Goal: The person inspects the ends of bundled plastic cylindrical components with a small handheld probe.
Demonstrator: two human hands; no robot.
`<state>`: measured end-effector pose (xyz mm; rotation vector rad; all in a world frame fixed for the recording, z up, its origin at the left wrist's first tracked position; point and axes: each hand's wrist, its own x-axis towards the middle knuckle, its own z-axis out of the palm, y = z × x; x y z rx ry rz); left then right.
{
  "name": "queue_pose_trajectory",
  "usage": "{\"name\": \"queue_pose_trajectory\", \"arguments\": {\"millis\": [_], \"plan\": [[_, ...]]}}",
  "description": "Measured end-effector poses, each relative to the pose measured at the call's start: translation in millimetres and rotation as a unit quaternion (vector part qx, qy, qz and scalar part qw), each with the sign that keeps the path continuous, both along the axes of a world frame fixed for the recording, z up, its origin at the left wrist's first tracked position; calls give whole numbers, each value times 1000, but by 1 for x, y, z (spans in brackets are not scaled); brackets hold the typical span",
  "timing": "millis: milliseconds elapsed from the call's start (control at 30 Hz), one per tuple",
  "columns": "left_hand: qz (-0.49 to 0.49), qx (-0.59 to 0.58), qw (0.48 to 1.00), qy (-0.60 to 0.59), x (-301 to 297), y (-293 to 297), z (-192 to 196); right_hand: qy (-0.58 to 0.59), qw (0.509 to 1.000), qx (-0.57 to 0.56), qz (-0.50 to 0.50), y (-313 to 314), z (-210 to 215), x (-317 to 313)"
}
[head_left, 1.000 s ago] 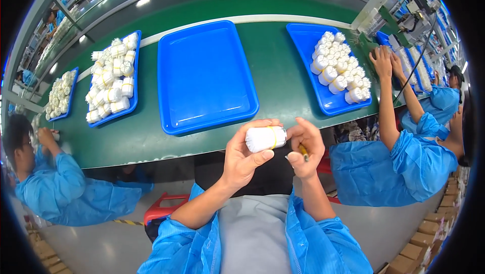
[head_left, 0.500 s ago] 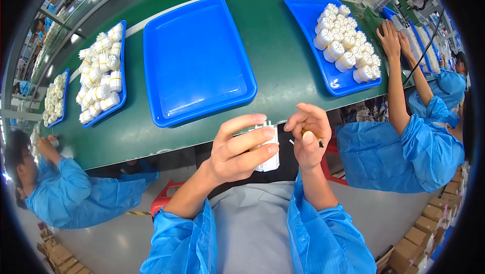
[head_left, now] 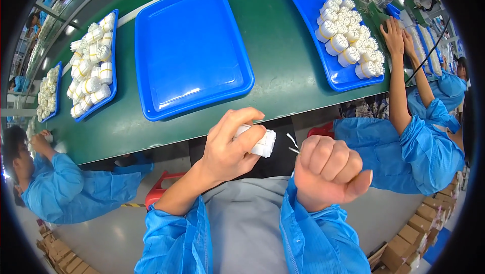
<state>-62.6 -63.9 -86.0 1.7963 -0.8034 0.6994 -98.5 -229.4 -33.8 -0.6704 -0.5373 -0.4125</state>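
Nearest the camera, the right hand (head_left: 328, 173) is clenched in a fist; a thin white strand (head_left: 292, 140) shows just above its knuckles, and whether the fist pinches it cannot be told. Just left, the left hand (head_left: 230, 147) grips a small white bundled part (head_left: 262, 143), held above the lap in front of the table (head_left: 283, 72). On the green table beyond lies an empty blue tray (head_left: 192, 52), with trays of white bundles left (head_left: 93, 67) and right (head_left: 348, 41). A co-worker's hands (head_left: 396, 36) reach toward the right tray.

Bright blue smock sleeves, bare hands (head_left: 232, 145), grey apron front.
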Motion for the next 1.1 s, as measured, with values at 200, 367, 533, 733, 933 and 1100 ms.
{"name": "queue_pose_trajectory", "arguments": {"millis": [200,367,533,733,933,1100], "plan": [[-1,36,999,17,-3,-2,-1,-19,999,-28,-11,17,-4,0],[6,35,999,24,-6,-3,0,-16,999,-42,-19,19,-8,1],[14,40,999,21,-8,-2,2,-45,995,-81,-44,25,-11,5],[7,48,998,31,-10,-2,0,-52,995,-67,-53,29,-16,8],[5,72,997,33,-11,2,-2,-46,995,-75,-36,31,-21,11],[14,84,995,44,-11,3,-6,-38,995,-92,-25,30,-28,15]]}}
